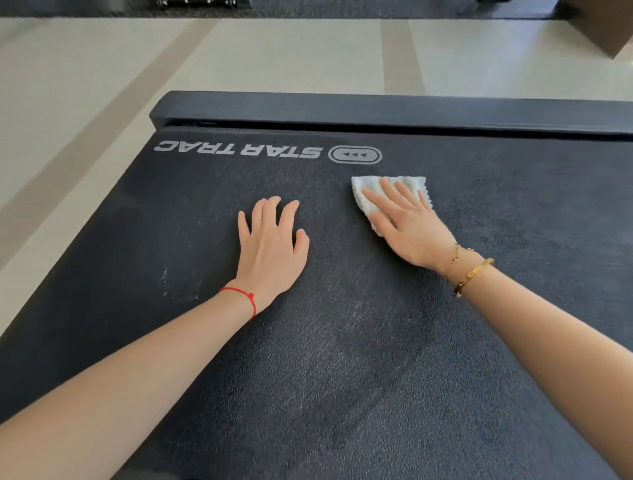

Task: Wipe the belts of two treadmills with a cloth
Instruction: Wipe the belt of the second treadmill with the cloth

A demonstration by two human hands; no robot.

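A dark textured treadmill belt (342,359) fills most of the view, with a grey STAR TRAC logo (239,150) printed near its far end. My right hand (407,229) lies flat with straight fingers on a small light-blue cloth (368,193), pressing it onto the belt right of centre. My left hand (270,246) rests flat on the bare belt, fingers spread, a hand's width left of the cloth. Only one treadmill is in view.
The treadmill's dark rear end cap (376,109) runs across beyond the belt. Pale floor (171,58) with tan stripes lies past it and to the left. Faint whitish marks (171,281) sit on the belt's left part. Dark gym equipment (198,3) lines the top edge.
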